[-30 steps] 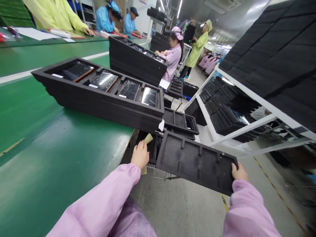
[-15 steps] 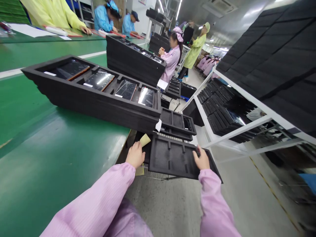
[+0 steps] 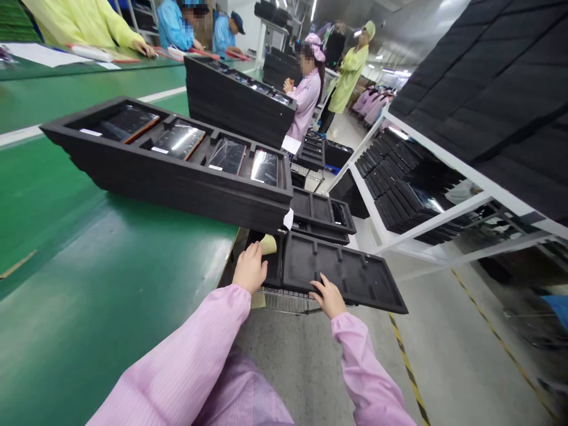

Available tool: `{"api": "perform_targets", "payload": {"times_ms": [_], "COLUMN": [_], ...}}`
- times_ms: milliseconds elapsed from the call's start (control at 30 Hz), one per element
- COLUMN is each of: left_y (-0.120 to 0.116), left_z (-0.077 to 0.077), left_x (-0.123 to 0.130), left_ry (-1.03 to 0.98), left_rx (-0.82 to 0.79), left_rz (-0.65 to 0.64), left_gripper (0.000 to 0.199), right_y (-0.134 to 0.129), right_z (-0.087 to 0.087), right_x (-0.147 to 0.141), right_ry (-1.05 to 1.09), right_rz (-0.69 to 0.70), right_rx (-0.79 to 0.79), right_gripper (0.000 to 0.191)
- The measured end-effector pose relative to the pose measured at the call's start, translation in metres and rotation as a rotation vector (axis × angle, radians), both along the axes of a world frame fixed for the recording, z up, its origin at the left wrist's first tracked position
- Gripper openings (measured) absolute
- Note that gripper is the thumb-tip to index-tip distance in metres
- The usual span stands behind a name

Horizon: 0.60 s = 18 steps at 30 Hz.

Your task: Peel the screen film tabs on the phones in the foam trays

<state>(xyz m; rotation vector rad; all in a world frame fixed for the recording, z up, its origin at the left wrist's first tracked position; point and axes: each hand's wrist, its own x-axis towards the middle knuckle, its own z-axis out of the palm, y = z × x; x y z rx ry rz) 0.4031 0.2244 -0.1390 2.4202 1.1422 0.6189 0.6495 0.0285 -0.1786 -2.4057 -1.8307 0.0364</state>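
Observation:
Low at centre, my left hand [image 3: 249, 267] is closed, with a piece of yellow paper [image 3: 268, 244] at its fingertips. It reaches over a dark tray [image 3: 277, 266] beside the green table's edge. My right hand [image 3: 329, 296] is at the near rim of a black foam tray [image 3: 355, 272], its fingers apart and curved over the rim. No part in that tray's compartments can be made out. On the table to the left, a stack of black foam trays [image 3: 186, 183] holds several glossy display panels [image 3: 180, 141] with white labels.
Another tray stack [image 3: 239, 92] stands farther along the green table [image 3: 168, 266]. More trays [image 3: 319, 207] sit beyond my hands, above a wire rack [image 3: 288, 302]. A white shelf frame [image 3: 426, 236] loaded with black trays rises at right. Several co-workers, including one in pink [image 3: 306, 97], are ahead.
My right hand has moved left and nearer, from over the right part of the empty-looking tray to its near rim. My left hand stays by the yellow paper. The view has shifted slightly.

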Motion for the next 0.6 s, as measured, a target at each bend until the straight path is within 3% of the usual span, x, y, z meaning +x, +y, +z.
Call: {"api": "perform_targets", "payload": {"times_ms": [233, 433, 600], "left_y": [0.004, 0.003, -0.009], "left_z": [0.001, 0.005, 0.011], "left_x": [0.0, -0.002, -0.003], "left_ry": [-0.083, -0.152, -0.184], "left_rx": [0.035, 0.109, 0.23], "left_rz": [0.011, -0.085, -0.272], "left_gripper": [0.05, 0.038, 0.035], "right_y": [0.001, 0.003, 0.014], "right_z": [0.005, 0.01, 0.027], "right_x": [-0.006, -0.023, -0.049], "right_ry": [0.099, 0.33, 0.648], "right_rz": [-0.048, -0.125, -0.255], "right_rx": [-0.01, 0.054, 0.201], "right_gripper": [0.025, 0.025, 0.054]}}
